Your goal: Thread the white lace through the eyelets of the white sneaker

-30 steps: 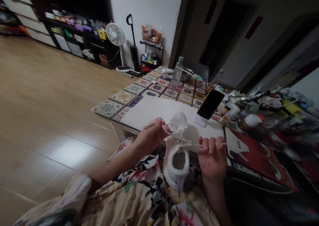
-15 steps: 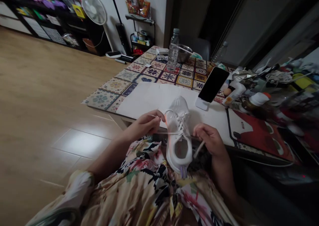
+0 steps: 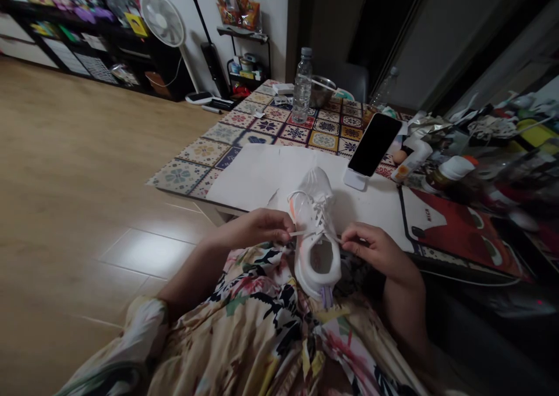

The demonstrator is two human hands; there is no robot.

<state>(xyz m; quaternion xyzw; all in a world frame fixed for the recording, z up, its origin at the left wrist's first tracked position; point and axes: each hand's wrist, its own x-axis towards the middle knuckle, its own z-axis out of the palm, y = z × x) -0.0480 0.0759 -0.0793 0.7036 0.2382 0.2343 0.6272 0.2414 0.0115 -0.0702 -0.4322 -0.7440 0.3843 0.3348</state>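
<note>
A white sneaker (image 3: 317,233) lies heel toward me, propped between my lap and the table edge, toe on a white sheet (image 3: 262,177). My left hand (image 3: 262,227) is closed in a pinch on the left end of the white shoelace (image 3: 301,232) beside the shoe's opening. My right hand (image 3: 371,247) is closed on the lace's right end, close to the shoe's right side. Both hands sit level with the top eyelets. My floral-patterned clothing (image 3: 262,332) fills the foreground.
A black phone (image 3: 374,145) leans on a white stand behind the shoe. A water bottle (image 3: 301,87) and a metal bowl (image 3: 322,93) stand farther back on the patterned table (image 3: 205,151). Bottles and clutter crowd the right side. A fan (image 3: 162,20) stands on the wooden floor.
Both hands have drawn in close to the shoe's sides, pulling the lace ends shorter. A second ago the hands were higher and farther apart. The view has tilted down slightly.
</note>
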